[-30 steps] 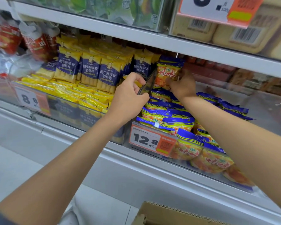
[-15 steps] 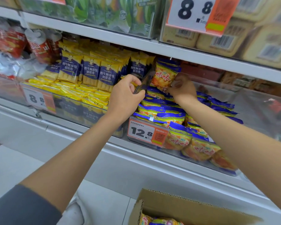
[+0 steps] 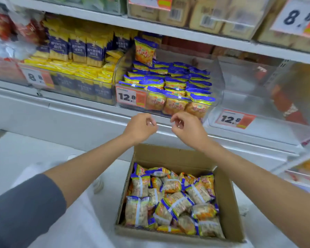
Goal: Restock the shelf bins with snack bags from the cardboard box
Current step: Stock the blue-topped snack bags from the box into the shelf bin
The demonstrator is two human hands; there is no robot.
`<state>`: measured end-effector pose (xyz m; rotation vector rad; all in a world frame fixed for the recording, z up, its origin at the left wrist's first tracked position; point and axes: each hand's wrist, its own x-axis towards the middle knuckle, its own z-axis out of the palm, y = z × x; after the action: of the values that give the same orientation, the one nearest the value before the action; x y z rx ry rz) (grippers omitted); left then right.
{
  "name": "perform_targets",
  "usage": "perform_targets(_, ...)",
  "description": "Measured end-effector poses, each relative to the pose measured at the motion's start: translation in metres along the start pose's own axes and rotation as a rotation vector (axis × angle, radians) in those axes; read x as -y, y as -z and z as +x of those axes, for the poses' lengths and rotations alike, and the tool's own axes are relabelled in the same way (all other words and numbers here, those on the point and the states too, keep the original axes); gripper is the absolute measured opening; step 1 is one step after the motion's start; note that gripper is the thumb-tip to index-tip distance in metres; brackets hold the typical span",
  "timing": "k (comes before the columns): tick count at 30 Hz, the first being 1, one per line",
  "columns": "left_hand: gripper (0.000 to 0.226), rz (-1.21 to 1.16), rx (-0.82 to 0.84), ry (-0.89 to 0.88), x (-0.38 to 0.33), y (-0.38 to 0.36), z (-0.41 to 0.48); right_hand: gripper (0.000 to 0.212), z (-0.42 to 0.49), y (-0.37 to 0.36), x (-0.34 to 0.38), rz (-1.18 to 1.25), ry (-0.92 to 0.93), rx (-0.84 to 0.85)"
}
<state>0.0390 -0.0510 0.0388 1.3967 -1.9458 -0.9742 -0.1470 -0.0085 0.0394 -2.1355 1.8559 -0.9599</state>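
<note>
An open cardboard box (image 3: 227,208) sits low in front of me, holding several orange-and-blue snack bags (image 3: 172,197). Above it, a clear shelf bin (image 3: 217,83) is filled with rows of the same bags (image 3: 170,83); one bag (image 3: 144,51) stands upright at the bin's back left. My left hand (image 3: 140,127) and my right hand (image 3: 187,127) hover side by side between bin and box, in front of the shelf ledge. Both hold nothing, and their fingers hang loosely curled.
Left of the snack bin is a bin of yellow-and-navy packets (image 3: 79,56). A clear bin (image 3: 258,93) to the right carries a 12.8 price tag (image 3: 233,119). Beige packs (image 3: 200,13) fill the upper shelf. The floor around the box is white.
Both hands have come out of the bin and dropped below its front edge. The upright bag stays at the back of the bin. The view has tilted down, showing the open box.
</note>
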Motion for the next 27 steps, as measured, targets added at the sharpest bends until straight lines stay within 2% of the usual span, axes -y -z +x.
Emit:
perform_targets(4, 0.008, 0.031, 0.187, 0.124, 0.032, -0.04, -0.034, 0.019, -0.079, -0.015, -0.048, 0.001, -0.28, 0.495)
perform_targets(8, 0.009, 0.089, 0.261, 0.182, 0.064, -0.064, -0.045, 0.026, -0.131, -0.039, -0.097, 0.033, -0.458, 0.634)
perform_targets(12, 0.006, 0.062, 0.314, 0.204, 0.078, -0.083, -0.044, 0.069, -0.148, -0.076, -0.122, -0.027, -0.442, 0.854)
perform_targets(13, 0.007, 0.051, 0.335, 0.219, 0.081, -0.086, -0.044, 0.072, -0.152, -0.086, -0.127, -0.051, -0.436, 0.888)
perform_targets(15, 0.008, 0.04, 0.378, 0.243, 0.088, -0.092, -0.046, 0.062, -0.159, -0.098, -0.132, -0.072, -0.435, 0.857)
perform_targets(17, 0.008, 0.06, 0.416, 0.235, 0.09, -0.097, -0.048, 0.043, -0.159, -0.101, -0.132, -0.066, -0.434, 0.745)
perform_targets(19, 0.015, 0.047, 0.453, 0.225, 0.086, -0.101, -0.051, 0.032, -0.151, -0.094, -0.123, -0.018, -0.439, 0.632)
perform_targets(21, 0.044, 0.107, 0.502, 0.206, 0.082, -0.106, -0.052, 0.027, -0.134, -0.079, -0.111, 0.07, -0.443, 0.618)
perform_targets(23, 0.074, 0.196, 0.569, 0.168, 0.075, -0.109, -0.054, 0.023, -0.119, -0.06, -0.099, 0.143, -0.421, 0.679)
perform_targets(24, 0.08, 0.168, 0.613, 0.153, 0.072, -0.11, -0.055, 0.024, -0.112, -0.051, -0.093, 0.173, -0.403, 0.685)
perform_targets(25, 0.078, 0.078, 0.656, 0.151, 0.07, -0.112, -0.055, 0.026, -0.108, -0.042, -0.087, 0.214, -0.39, 0.667)
perform_targets(27, 0.058, -0.102, 0.677, 0.189, 0.065, -0.115, -0.057, 0.025, -0.104, -0.028, -0.078, 0.337, -0.404, 0.58)
